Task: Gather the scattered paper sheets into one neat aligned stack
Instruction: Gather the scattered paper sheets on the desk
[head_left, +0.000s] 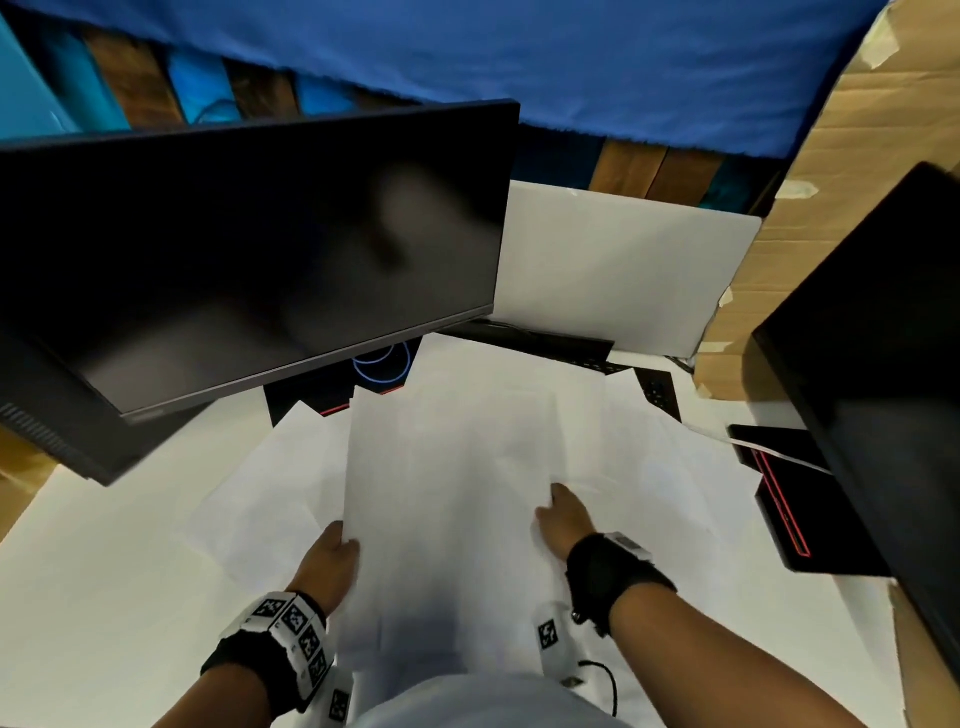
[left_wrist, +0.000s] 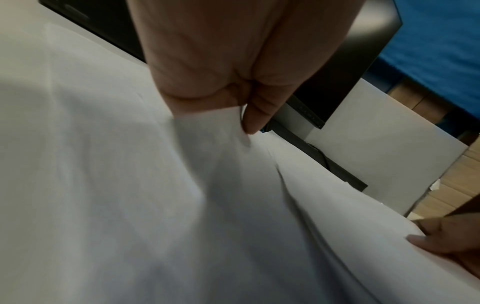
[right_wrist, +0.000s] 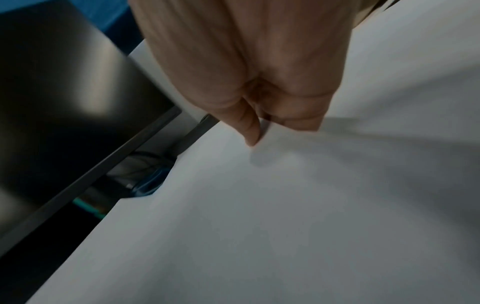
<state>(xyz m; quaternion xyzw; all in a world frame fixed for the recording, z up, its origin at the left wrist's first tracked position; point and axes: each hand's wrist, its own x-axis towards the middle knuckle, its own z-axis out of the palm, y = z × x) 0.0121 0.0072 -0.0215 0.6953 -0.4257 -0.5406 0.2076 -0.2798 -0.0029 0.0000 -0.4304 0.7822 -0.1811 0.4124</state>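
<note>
A bundle of white paper sheets (head_left: 447, 493) stands lifted off the table between my two hands. My left hand (head_left: 332, 551) grips its left edge; in the left wrist view the thumb and curled fingers of the left hand (left_wrist: 241, 115) pinch the paper sheets (left_wrist: 182, 195). My right hand (head_left: 561, 514) holds the right edge, and in the right wrist view the right hand (right_wrist: 259, 127) pinches the paper sheets (right_wrist: 259, 216). More loose sheets lie flat on the table, one at the left (head_left: 260, 493) and others at the right (head_left: 654, 467).
A dark monitor (head_left: 249, 249) leans over the far left of the white table (head_left: 104, 597). A white board (head_left: 613, 270) stands behind, with cardboard (head_left: 857, 156) at the right. A second black screen (head_left: 883, 389) and a black base with a red line (head_left: 779, 499) crowd the right edge.
</note>
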